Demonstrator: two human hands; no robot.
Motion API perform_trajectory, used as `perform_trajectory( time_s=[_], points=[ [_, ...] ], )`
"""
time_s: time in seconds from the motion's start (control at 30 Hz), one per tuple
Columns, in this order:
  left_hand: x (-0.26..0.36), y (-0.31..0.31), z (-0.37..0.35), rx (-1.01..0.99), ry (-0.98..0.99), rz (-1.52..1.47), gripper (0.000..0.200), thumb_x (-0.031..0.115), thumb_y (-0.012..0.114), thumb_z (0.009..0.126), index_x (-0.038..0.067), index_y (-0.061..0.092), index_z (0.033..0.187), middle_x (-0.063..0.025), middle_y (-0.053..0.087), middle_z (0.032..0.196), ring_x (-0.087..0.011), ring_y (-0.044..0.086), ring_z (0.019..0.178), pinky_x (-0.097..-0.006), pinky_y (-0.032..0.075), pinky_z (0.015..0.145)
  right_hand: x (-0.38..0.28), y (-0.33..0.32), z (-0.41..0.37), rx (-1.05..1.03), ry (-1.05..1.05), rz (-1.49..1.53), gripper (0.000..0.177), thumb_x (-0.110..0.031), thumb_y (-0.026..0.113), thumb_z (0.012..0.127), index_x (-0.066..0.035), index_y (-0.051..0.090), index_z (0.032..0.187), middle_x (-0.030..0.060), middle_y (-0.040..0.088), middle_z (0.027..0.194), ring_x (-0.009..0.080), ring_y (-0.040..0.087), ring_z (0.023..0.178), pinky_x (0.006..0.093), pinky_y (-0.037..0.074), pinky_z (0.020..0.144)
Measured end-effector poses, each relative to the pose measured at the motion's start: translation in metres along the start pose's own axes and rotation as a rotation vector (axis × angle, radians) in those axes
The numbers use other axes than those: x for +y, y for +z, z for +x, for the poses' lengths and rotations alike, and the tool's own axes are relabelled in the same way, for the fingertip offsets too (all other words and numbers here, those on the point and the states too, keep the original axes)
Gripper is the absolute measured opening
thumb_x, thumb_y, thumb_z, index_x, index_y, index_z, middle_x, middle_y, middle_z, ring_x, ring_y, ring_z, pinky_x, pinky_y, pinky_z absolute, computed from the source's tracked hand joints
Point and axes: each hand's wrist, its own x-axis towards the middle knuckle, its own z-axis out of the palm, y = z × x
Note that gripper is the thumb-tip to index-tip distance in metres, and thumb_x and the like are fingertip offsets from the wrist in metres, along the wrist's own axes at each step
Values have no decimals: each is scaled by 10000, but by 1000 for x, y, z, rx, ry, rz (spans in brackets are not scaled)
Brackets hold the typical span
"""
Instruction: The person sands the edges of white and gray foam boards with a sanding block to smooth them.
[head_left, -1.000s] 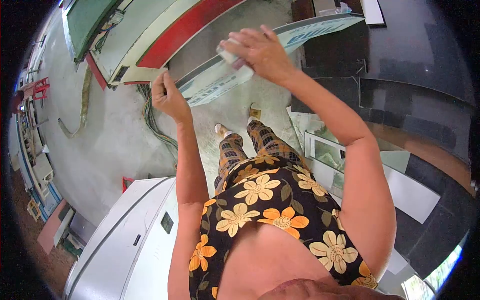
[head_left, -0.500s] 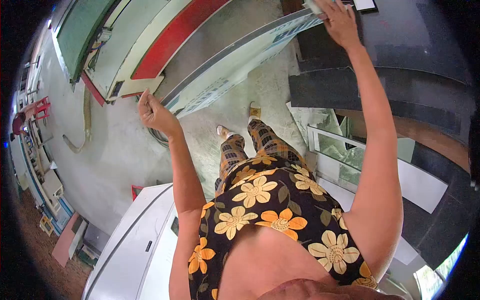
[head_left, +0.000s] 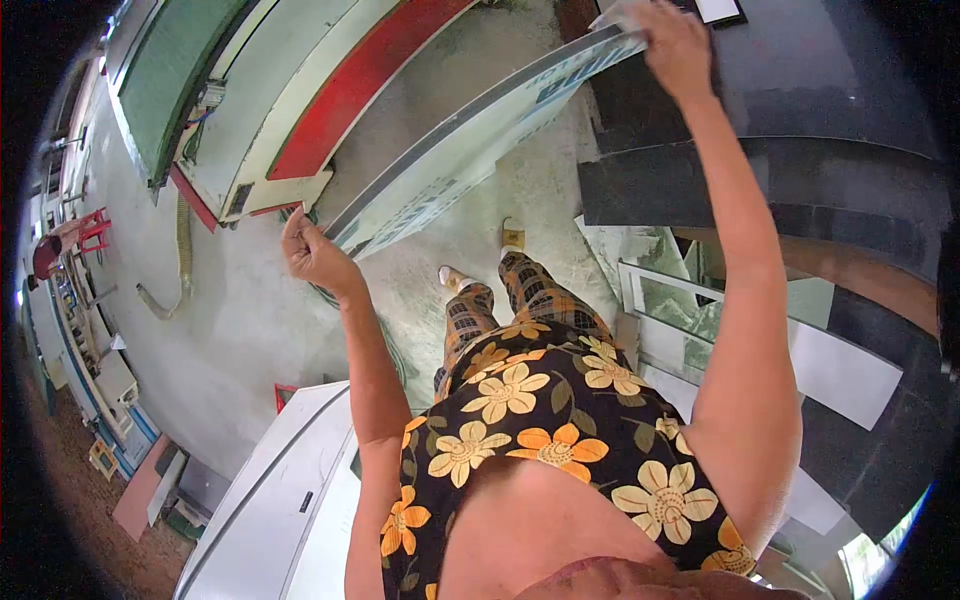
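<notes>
A flat panel with a dark edge and blue printed lettering stands tilted in front of me. At its far right corner is my right hand, its fingers closed on a thin translucent film lying over the corner. Slight blur hides whether these fingers also grip the panel. My left hand is beside the panel's near left end, with thumb and fingers pinched together. A small pale bit shows at those fingertips, but I cannot make out what it is.
A cream and red machine stands at the upper left, a hose on the floor beside it. Dark slabs and sheets of glass are at my right. A white cabinet-like surface is at lower left. A person is far left.
My left hand and the panel's left end sit slightly lower in view. At the far corner my right hand's fingers have drawn in, and more of the translucent film shows.
</notes>
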Motion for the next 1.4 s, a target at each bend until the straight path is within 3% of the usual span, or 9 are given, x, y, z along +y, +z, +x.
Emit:
perform_trajectory(
  time_s=[0.07,0.13,0.37,0.6,0.63,0.77,1.0,1.27,1.4],
  points=[
    [-1,-1,0,58,-62,-31,129,-3,525,889,-13,638,952,-22,605,790,-49,478,608,-196,366,521,50,-2,-8,-396,307,-279,239,-114,561,823,-107,652,1044,69,617,1135,281,560,1049,427,427,897],
    [3,-3,-3,59,-114,-25,128,1,525,891,-9,637,951,-19,597,784,-50,473,603,-198,356,511,68,-4,-19,-339,541,-91,260,-137,548,867,-105,634,1110,78,583,1215,262,542,1098,391,416,954],
    [8,-1,-1,26,-131,-30,129,10,515,900,0,636,944,-19,596,767,-48,471,576,-195,347,488,81,25,-41,-164,237,-22,440,-54,490,839,-190,541,1255,70,563,1240,300,528,1123,378,432,949],
    [-2,-7,0,30,-92,17,136,4,508,899,-1,635,947,-16,608,794,-43,508,619,-184,401,525,124,59,-58,-311,674,52,417,-119,496,855,-166,523,1268,166,563,1207,349,537,1084,429,443,899],
    [-2,-7,1,35,-92,38,134,8,511,901,6,638,939,-14,611,796,-42,504,620,-188,408,535,112,61,-61,-23,313,19,416,-157,496,841,-131,530,1254,208,573,1166,371,548,1047,433,437,879],
    [2,-7,1,-1,-89,46,131,26,518,903,16,643,942,4,597,759,-46,496,618,-201,391,533,91,62,-71,-142,1033,76,385,-147,544,798,-1,576,1153,248,637,940,410,599,889,437,463,782],
    [45,-13,16,-453,258,704,167,163,570,888,72,648,1005,-91,624,732,-225,578,618,-319,455,591,-19,75,-92,171,1088,498,388,-70,483,804,18,562,1173,165,648,905,210,610,836,330,463,753],
    [84,41,16,-884,445,864,397,414,681,768,67,646,958,-114,647,828,-316,609,816,-421,435,746,-73,136,-180,5,1533,487,296,-163,523,770,58,604,948,282,615,861,425,598,859,431,456,741],
    [61,52,10,-843,623,858,419,417,719,724,12,638,795,-122,604,771,-323,588,761,-431,426,667,-77,156,-186,11,1472,572,317,-108,500,783,-17,621,1062,151,638,850,214,595,805,329,443,712]
  ],
)
